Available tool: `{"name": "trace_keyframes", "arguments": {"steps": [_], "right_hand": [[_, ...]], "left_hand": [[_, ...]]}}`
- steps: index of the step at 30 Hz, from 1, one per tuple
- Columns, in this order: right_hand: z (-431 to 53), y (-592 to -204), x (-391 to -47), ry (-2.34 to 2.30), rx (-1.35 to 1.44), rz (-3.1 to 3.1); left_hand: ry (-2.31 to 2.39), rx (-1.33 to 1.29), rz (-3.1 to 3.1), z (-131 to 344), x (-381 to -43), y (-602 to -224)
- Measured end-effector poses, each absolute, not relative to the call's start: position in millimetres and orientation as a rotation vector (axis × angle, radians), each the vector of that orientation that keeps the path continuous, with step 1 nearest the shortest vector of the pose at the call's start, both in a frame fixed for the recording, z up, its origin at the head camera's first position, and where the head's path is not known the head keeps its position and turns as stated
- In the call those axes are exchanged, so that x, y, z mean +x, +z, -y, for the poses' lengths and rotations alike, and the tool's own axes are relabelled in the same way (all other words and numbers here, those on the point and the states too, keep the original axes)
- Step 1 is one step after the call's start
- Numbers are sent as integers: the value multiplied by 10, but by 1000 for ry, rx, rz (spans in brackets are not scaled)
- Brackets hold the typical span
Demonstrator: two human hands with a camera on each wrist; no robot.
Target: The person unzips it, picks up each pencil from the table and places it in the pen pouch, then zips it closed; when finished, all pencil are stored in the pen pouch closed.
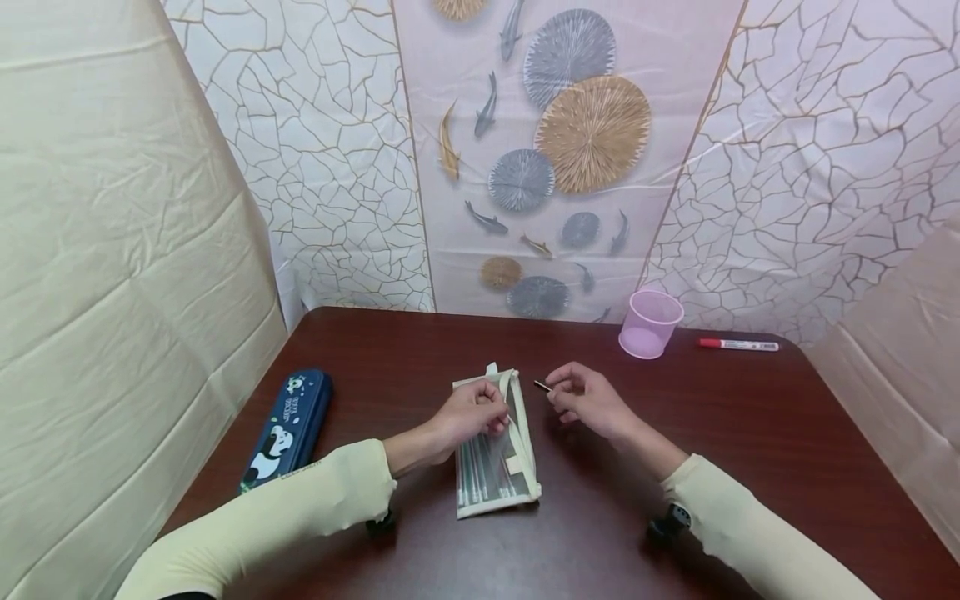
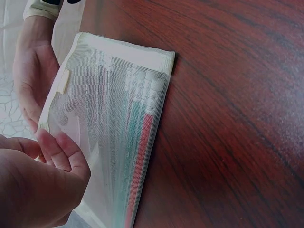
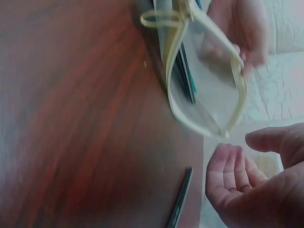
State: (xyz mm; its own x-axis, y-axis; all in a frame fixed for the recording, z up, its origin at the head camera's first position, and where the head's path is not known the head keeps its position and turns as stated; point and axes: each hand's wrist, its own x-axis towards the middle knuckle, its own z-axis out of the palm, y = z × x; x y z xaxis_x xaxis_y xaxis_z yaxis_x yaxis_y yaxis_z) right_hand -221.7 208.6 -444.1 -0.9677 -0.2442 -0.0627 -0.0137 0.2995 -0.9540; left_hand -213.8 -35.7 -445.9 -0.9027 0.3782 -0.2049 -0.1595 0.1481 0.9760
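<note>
My left hand pinches the rim of a see-through mesh pencil pouch with cream edging. Several pencils, red, green and others with pale eraser ends, show through the mesh in the left wrist view. The pouch's mouth gapes toward the right in the right wrist view, with dark pencil ends inside. Just right of that mouth is my right hand, its thumb and fingers apart in the right wrist view. A slim dark pencil lies on the table beside its fingers, partly hidden by the hand in the head view.
A blue pencil case with a panda picture lies on the left of the brown table. Toward the back right stand a pink mesh cup and, beside it, a red-capped marker. Patterned cloth hangs behind the table.
</note>
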Motion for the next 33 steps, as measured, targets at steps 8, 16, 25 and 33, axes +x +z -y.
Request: {"name": "trace_keyframes", "arguments": {"steps": [8,16,25,33], "right_hand": [[-2391,-4461,-2346,-1627,-203,-2520],[-2606,-4510,-2460,-1471,-269,-2562],[-2778,-4607,-2615,-1307,-484,-2424],[-2766,-4632,-2617,-1241,-538,-2447]], "left_hand": [[1795,214,-2034,349,-2121,-4456],[1798,214,-2021,348,-2145,-4474],[1810,230,-1996,343,-2176,-4488],[1812,212,-1993,335,-2149,-4501]]}}
